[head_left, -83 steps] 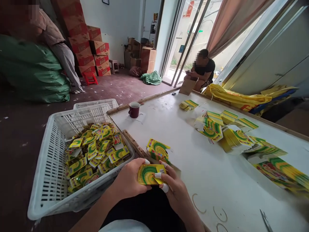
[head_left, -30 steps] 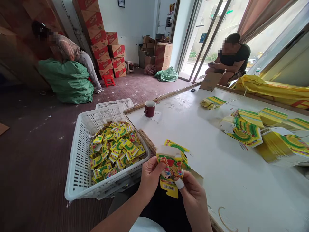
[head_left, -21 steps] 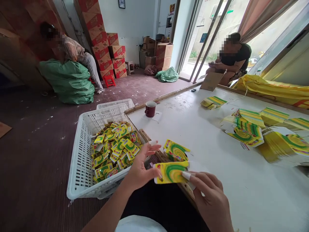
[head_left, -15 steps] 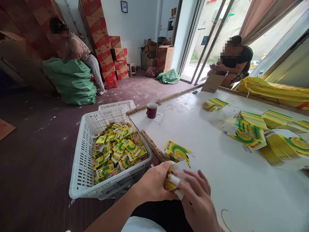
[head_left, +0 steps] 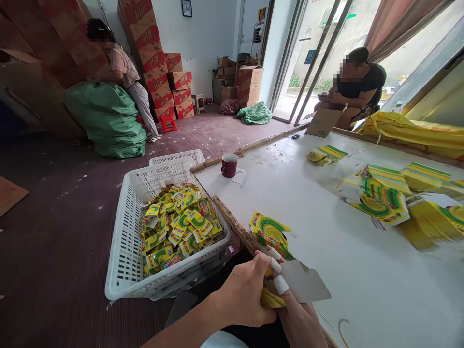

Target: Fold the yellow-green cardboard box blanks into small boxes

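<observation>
My left hand (head_left: pixel 248 290) is closed around a small yellow-green carton (head_left: pixel 272 298) at the table's near edge. Gripping the same carton from the other side, my right hand (head_left: pixel 302 321) has white tape on several fingertips. A grey unprinted flap of the carton sticks out to the right. Just beyond my hands, a flat printed carton blank (head_left: pixel 270 228) lies on the white table (head_left: pixel 362 270). To the left, a white plastic basket (head_left: pixel 118 256) holds many folded yellow cartons (head_left: pixel 181 227).
A maroon mug (head_left: pixel 229 166) stands near the table's left edge, inside a wooden strip (head_left: pixel 232 217). Stacks of carton blanks (head_left: pixel 427 217) lie on the right. One person (head_left: pixel 123 72) leans over a green sack (head_left: pixel 108 121); another person (head_left: pixel 358 89) sits beyond the table.
My right hand has turned and come in beneath the carton, its fingers now closed on it. The carton's grey flap now extends to the right. The person by the sack has straightened a little.
</observation>
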{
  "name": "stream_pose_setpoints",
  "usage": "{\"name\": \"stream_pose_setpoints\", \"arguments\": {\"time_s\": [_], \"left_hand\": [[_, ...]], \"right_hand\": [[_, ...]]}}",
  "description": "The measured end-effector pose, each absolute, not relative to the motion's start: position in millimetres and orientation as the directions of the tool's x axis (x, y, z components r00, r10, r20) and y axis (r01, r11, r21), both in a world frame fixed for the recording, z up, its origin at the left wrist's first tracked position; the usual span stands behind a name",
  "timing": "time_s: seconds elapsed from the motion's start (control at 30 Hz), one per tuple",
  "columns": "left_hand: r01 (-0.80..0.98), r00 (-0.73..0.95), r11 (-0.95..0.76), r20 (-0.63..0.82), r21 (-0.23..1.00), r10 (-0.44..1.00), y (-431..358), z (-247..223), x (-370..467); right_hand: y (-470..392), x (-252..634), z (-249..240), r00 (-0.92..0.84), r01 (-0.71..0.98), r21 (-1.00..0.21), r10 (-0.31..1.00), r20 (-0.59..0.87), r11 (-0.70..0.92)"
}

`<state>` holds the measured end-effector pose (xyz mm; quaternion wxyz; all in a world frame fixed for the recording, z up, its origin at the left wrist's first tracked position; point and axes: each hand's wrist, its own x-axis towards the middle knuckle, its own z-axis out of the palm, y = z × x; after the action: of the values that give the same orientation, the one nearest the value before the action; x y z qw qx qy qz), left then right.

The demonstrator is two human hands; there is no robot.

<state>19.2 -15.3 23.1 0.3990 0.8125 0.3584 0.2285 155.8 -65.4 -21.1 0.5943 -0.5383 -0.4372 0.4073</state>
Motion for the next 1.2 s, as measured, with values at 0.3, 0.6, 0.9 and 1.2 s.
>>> {"name": "stream_pose_setpoints", "arguments": {"time_s": [0.3, 0.6, 0.9, 1.2], "left_hand": [[0.445, 0.584, -0.432, 0.112, 0.784, 0.804, -7.4, 19.4, 16.3], [0.558, 0.492, -0.351, 0.041, 0.752, 0.870, -6.7, 34.6, 1.4], [0.557, 0.578, -0.374, -0.022, 0.741, 0.816, 2.0, 49.1, -0.3], [0.551, 0.583, -0.348, -0.051, 0.759, 0.811, 5.3, 50.4, -3.2]], "right_hand": [[-63.9, 149.7, -30.0, 0.089, 0.472, -0.790, 0.870, 0.485, 0.392], [-62.4, 179.7, -31.2, 0.033, 0.641, -0.640, 0.818, 0.574, 0.424], [-55.1, 201.4, -0.7, -0.186, 0.575, -0.655, 0.858, 0.479, 0.490], [-61.8, 186.8, -30.5, 0.041, 0.435, -0.824, 0.906, 0.421, 0.364]]}}
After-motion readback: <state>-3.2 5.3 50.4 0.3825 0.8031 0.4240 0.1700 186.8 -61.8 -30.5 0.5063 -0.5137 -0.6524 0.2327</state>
